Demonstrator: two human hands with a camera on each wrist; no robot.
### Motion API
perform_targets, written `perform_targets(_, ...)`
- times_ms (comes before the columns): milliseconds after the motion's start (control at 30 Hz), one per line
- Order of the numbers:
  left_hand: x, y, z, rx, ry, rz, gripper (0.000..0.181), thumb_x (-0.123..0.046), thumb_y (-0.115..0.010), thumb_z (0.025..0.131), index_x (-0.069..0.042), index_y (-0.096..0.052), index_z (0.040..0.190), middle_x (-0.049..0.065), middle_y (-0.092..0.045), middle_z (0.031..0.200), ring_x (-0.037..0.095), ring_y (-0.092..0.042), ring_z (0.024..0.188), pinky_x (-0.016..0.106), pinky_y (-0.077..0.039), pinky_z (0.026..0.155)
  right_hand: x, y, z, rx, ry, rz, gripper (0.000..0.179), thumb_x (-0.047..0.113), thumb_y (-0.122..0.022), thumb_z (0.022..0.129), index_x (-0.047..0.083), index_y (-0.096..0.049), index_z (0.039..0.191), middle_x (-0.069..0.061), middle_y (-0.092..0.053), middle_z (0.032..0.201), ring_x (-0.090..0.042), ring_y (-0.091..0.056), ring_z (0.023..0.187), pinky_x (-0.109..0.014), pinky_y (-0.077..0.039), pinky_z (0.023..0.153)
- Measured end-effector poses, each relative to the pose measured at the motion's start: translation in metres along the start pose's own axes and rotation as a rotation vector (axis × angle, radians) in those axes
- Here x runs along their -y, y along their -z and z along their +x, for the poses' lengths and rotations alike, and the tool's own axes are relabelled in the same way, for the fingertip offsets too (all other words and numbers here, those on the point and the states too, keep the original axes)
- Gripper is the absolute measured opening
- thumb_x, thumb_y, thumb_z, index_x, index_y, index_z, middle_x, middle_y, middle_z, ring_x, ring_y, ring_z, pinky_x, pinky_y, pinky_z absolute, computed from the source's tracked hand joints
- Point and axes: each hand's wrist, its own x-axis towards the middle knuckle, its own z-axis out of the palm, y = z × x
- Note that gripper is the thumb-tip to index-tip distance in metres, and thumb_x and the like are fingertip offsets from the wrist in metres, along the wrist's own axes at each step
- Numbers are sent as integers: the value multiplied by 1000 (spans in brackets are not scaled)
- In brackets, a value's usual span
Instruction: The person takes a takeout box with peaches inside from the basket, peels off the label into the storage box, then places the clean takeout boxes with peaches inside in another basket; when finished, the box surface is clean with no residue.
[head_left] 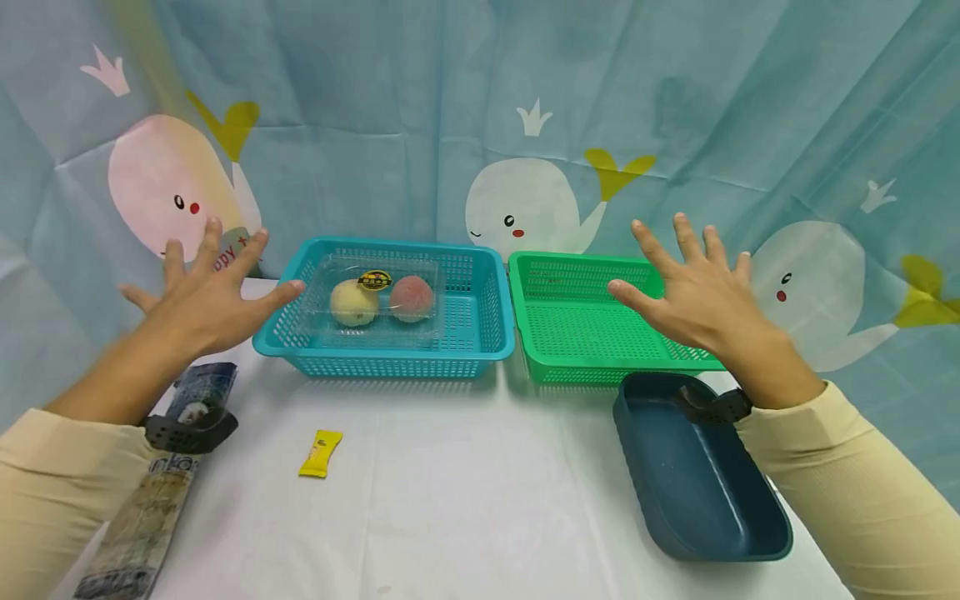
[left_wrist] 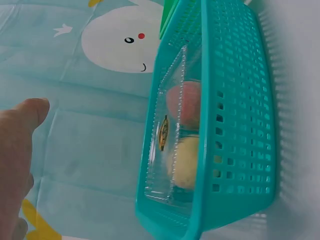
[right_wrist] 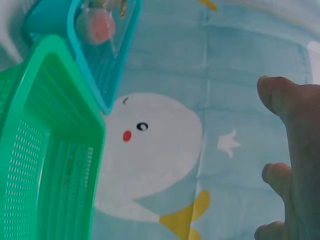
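Note:
Both hands are raised with fingers spread, holding nothing. The left hand (head_left: 198,304) hovers beside the left end of a blue basket (head_left: 405,367), which contains a clear plastic clamshell box (left_wrist: 159,170) with a yellowish round fruit (head_left: 354,303) and a reddish one (head_left: 412,298) inside. The right hand (head_left: 693,300) overlaps the right part of a green basket (head_left: 577,329) in the head view. Below the right wrist stands a dark blue oblong tub (head_left: 686,483). A small yellow wrapped packet (head_left: 321,453) lies on the table in front of the blue basket.
A long printed package (head_left: 142,517) lies at the left, partly hidden under the left forearm. The white tablecloth (head_left: 465,483) covers the table. Behind it hangs a light blue curtain (head_left: 390,117) with whale prints. The two baskets stand side by side near the curtain.

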Motion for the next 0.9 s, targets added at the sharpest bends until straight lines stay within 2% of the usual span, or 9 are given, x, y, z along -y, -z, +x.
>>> perform_targets(400, 7, -17, -5, -54, -21, -43, 89, -72, -40, 88, -26, -6, 156, 16, 19, 156, 53, 20, 134, 86, 10, 77, 24, -7, 20, -44, 68, 69, 81, 72, -34, 90, 35, -5, 156, -15, 5, 159, -50, 0, 139, -77, 0, 97)
perform_targets(700, 13, -35, -10, -132, -59, -100, 84, -66, -47, 89, -21, -20, 155, 7, 12, 160, 51, 10, 138, 86, -3, 81, 36, -16, 34, -64, 95, 102, 80, 73, -35, 89, 35, -9, 156, -14, 2, 160, -47, -6, 140, -76, -5, 98)
perform_targets(900, 15, -46, -11, -162, -82, -121, 81, -63, -49, 90, -16, -29, 153, 9, 4, 161, 48, 9, 140, 85, -4, 84, 43, -23, 45, -91, 127, 149, 79, 72, -37, 89, 36, -13, 155, -14, -1, 160, -43, -7, 141, -75, -8, 99)
